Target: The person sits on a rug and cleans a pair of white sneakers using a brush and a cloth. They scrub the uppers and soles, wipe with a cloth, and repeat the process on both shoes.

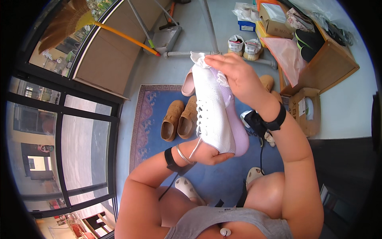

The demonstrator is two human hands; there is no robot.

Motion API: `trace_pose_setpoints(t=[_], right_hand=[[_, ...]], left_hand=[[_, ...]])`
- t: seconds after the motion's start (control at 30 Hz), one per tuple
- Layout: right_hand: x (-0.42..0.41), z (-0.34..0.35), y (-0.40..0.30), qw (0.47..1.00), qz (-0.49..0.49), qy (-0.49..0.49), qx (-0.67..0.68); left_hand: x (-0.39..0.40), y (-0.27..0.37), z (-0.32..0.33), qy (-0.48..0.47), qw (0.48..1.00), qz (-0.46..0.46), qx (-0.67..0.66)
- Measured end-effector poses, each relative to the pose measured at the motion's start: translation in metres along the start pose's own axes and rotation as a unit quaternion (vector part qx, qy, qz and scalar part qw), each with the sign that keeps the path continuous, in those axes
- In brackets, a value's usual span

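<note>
A white knitted lace-up shoe [210,110] with a pale lilac sole [238,131] is held up in front of me, its toe end pointing away. My left hand [210,154] grips its near end from below, thumb by the heel. At the far end my right hand [231,71] presses crumpled white paper or cloth [198,59] against the toe, and more of the same white material [222,79] shows under that hand. One lace end hangs over my left wrist.
Brown clogs [172,119] and a pink slipper [188,83] lie on the blue rug [149,140]. Beyond are a metal rack foot [185,54], a broom [125,36], a dustpan [165,38] and sneakers [253,47]. Boxes and a wooden cabinet [325,65] stand right; a glazed door [59,119] is left.
</note>
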State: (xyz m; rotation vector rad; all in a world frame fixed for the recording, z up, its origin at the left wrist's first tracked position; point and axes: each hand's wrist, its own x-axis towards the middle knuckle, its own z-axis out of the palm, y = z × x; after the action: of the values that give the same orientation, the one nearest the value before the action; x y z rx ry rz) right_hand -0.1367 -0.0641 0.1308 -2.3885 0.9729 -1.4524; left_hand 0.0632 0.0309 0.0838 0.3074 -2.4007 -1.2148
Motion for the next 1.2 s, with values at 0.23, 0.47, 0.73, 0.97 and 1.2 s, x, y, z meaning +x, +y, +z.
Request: trace_pose_setpoints(t=[0.23, 0.47, 0.73, 0.97, 1.2], right_hand=[[-0.057, 0.015, -0.028, 0.993, -0.095, -0.065, -0.038], [-0.088, -0.027, -0.028, 0.921, 0.122, -0.2, 0.311], [-0.047, -0.026, -0.006, 0.858, 0.275, 0.056, 0.431], [-0.085, 0.019, -0.025, 0.995, 0.042, -0.062, 0.071], [-0.104, -0.006, -0.031, 0.97, 0.141, -0.105, 0.166]], left_hand=[[-0.005, 0.007, -0.022, 0.024, 0.993, -0.101, -0.062], [-0.014, -0.001, -0.031, 0.082, 0.994, -0.072, 0.023], [-0.014, -0.007, -0.018, 0.109, 0.989, -0.083, -0.061], [-0.02, -0.006, -0.027, 0.108, 0.986, -0.125, -0.005], [-0.026, -0.017, -0.046, 0.104, 0.89, -0.418, -0.147]])
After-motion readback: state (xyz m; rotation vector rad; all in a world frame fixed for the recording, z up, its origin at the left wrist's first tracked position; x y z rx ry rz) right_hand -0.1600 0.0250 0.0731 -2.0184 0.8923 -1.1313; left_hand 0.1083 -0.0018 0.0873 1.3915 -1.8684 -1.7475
